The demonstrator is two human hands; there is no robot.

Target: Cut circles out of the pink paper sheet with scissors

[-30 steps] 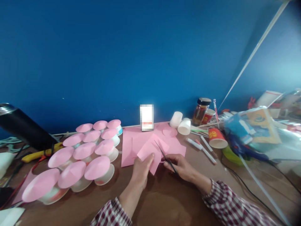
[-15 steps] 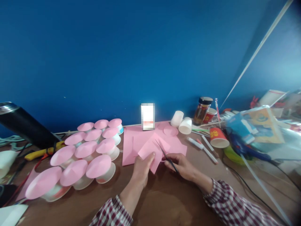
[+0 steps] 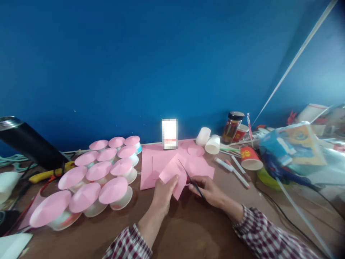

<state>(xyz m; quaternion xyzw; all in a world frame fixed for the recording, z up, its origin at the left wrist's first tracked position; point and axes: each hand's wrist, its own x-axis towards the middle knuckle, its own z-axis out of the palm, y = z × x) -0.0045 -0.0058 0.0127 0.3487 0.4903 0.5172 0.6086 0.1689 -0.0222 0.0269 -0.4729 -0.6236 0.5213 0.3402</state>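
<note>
"Across the top of the frame, what shows?"
"Blue wall (image 3: 134,64), above a brown table (image 3: 205,230)."
"And the hands?"
"Lower centre: the left hand (image 3: 162,190) pinches pink paper (image 3: 169,171) mid-frame; the right hand (image 3: 207,189) grips scissors (image 3: 189,177) set against it."
"What differs from a second ago?"
"Little: the view shifts slightly, so the cups (image 3: 124,199) at left sit a touch further right; both grips match."

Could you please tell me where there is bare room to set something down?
Bare tabletop shows between the left sleeve and right sleeve, and between the left sleeve and the pink-topped cups. It is crowded where the left hand and right hand are over pink paper, and around the markers and lidded jar.
</note>
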